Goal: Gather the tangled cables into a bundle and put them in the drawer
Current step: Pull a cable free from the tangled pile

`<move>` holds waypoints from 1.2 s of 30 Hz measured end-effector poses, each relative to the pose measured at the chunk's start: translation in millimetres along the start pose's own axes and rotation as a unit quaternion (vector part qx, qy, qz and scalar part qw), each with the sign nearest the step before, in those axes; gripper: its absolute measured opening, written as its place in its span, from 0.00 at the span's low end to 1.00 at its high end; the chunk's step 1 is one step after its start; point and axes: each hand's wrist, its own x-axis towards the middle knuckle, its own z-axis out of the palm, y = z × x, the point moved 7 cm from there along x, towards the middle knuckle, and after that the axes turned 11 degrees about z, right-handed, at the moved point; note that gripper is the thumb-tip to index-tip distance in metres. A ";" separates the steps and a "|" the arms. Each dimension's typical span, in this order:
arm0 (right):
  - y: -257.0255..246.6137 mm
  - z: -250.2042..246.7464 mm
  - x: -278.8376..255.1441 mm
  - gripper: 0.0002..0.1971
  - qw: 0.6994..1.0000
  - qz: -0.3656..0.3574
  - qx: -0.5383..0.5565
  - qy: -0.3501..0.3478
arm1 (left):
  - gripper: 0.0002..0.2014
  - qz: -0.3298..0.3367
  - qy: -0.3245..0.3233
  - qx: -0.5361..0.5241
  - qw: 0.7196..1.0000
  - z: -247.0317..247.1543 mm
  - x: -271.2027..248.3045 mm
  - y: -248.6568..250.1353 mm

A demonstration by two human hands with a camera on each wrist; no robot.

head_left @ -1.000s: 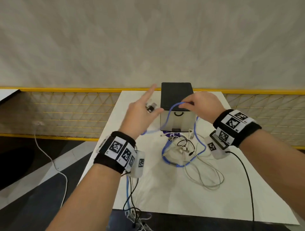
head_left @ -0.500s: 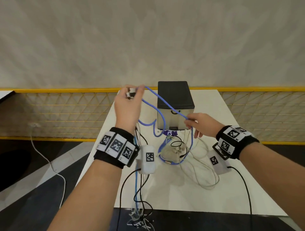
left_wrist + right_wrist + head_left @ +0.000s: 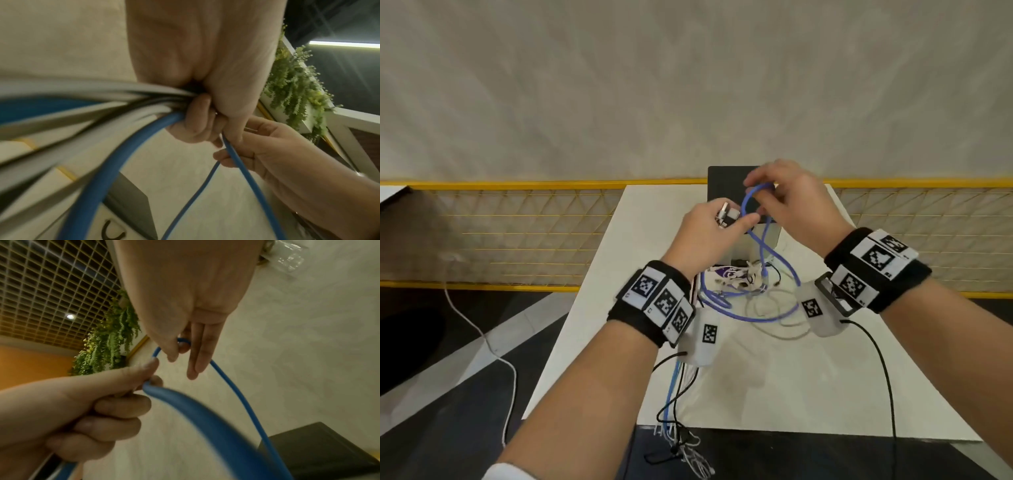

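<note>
We face a pale plaster wall (image 3: 688, 85) filling everything from nine to three o'clock. Below it runs a yellow mesh railing (image 3: 517, 236), and a white table (image 3: 774, 383) sits at six. The floor (image 3: 448, 394) at seven is dark with a pale band (a thin white cord (image 3: 493, 346) trails across it). Overhead we see a grid ceiling (image 3: 51, 288) and hanging green plants (image 3: 109, 344).

Blue cable (image 3: 763, 240), black-topped white drawer box (image 3: 726, 185), yellow mesh fence (image 3: 517, 236).

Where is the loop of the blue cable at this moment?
In the head view the blue cable loop is held up between the left hand and the right hand, in front of the drawer box.
</note>
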 end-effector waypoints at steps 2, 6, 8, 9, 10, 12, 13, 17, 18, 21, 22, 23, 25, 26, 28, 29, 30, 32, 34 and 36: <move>10.5 -1.1 -1.5 0.05 0.999 0.029 0.027 0.016 | 0.08 -0.006 0.030 -0.032 0.999 -2.3 3.3 -0.6; 57.3 29.6 -15.7 0.04 0.996 0.081 -0.005 -0.036 | 0.10 0.012 0.082 -0.061 0.995 -12.4 3.1 4.8; 86.6 44.5 -20.0 0.04 0.991 0.114 -0.042 -0.055 | 0.10 0.005 0.116 -0.077 0.990 -19.0 -0.4 5.1; 102.8 50.2 -22.5 0.04 0.985 0.146 -0.059 -0.073 | 0.09 -0.003 0.138 -0.099 0.986 -24.0 -2.1 3.3; 119.3 55.7 -26.1 0.04 0.975 0.187 -0.070 -0.097 | 0.09 -0.013 0.161 -0.118 0.980 -30.6 -3.7 1.3; 141.4 60.1 -32.3 0.04 0.962 0.234 -0.064 -0.127 | 0.11 -0.015 0.195 -0.133 0.972 -45.1 -6.5 -3.1; 144.6 57.3 -32.5 0.05 0.963 0.238 -0.044 -0.118 | 0.11 -0.013 0.205 -0.135 0.969 -51.2 -8.1 -5.0; 119.6 18.2 -20.1 0.07 0.967 0.220 0.122 0.029 | 0.11 -0.024 0.223 -0.136 0.965 -66.5 -15.4 -16.5; 109.2 5.6 -16.1 0.08 0.968 0.200 0.139 0.064 | 0.11 -0.032 0.229 -0.133 0.964 -69.3 -17.3 -20.1; 75.4 -26.2 -7.4 0.10 0.975 0.120 0.137 0.125 | 0.13 -0.044 0.247 -0.132 0.959 -76.7 -23.1 -27.9; 64.7 -32.9 -6.6 0.11 0.977 0.101 0.138 0.131 | 0.13 -0.046 0.250 -0.134 0.958 -78.4 -25.0 -29.0; 55.2 -37.2 -6.8 0.11 0.978 0.087 0.141 0.125 | 0.12 -0.049 0.252 -0.140 0.956 -79.7 -26.9 -30.0; 35.2 -37.6 -10.5 0.11 0.983 0.072 0.145 0.084 | 0.09 -0.053 0.254 -0.150 0.954 -81.6 -30.4 -30.8; 26.8 -34.6 -14.2 0.11 0.986 0.070 0.141 0.055 | 0.09 -0.054 0.250 -0.151 0.955 -81.8 -32.0 -30.1; 15.4 -24.9 -25.2 0.11 0.988 0.084 0.132 0.004 | 0.09 -0.047 0.231 -0.147 0.961 -80.9 -34.8 -26.4; 12.3 -19.0 -32.4 0.11 0.987 0.097 0.130 -0.019 | 0.09 -0.044 0.215 -0.142 0.965 -79.1 -36.8 -23.9; 10.1 -11.6 -41.0 0.11 0.985 0.110 0.128 -0.042 | 0.08 -0.042 0.198 -0.138 0.970 -77.1 -39.3 -21.5; 7.6 6.6 -60.6 0.13 0.980 0.133 0.111 -0.096 | 0.08 -0.038 0.163 -0.132 0.977 -73.1 -46.0 -16.9; 8.3 30.3 -84.7 0.14 0.970 0.157 0.078 -0.169 | 0.10 -0.031 0.135 -0.134 0.981 -70.4 -54.0 -12.9; 11.2 56.7 -112.5 0.14 0.952 0.169 0.047 -0.252 | 0.12 -0.026 0.103 -0.126 0.986 -67.8 -62.9 -10.1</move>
